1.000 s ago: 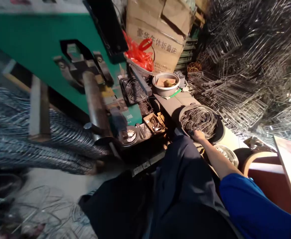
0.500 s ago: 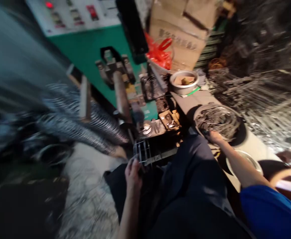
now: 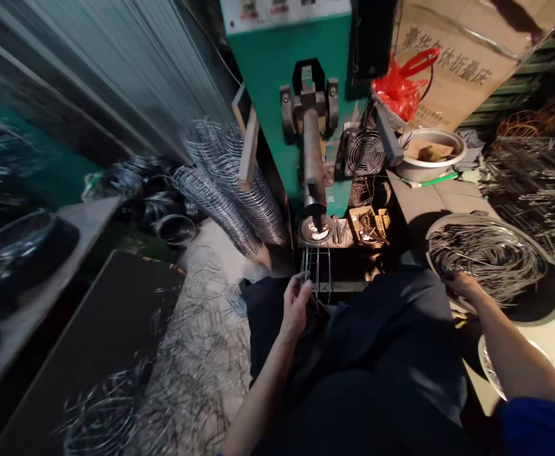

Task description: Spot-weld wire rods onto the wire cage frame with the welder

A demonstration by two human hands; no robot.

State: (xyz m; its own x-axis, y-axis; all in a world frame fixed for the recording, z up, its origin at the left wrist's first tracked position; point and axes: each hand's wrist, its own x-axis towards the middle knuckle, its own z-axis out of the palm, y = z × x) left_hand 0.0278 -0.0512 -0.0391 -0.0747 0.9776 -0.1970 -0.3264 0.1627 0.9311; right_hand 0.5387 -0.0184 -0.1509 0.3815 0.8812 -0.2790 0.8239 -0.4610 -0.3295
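In front of my lap, my left hand (image 3: 296, 304) grips the wire frame (image 3: 316, 271) upright (under the machine's arm (image 3: 313, 161)), while my right hand (image 3: 462, 283), far right, pinches wires in the pan (image 3: 534, 303).

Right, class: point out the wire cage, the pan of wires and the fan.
wire cage (image 3: 316, 269), head view, on its front bars
pan of wires (image 3: 489, 218), head view, on its far rim
fan (image 3: 364, 152), head view, on its grille
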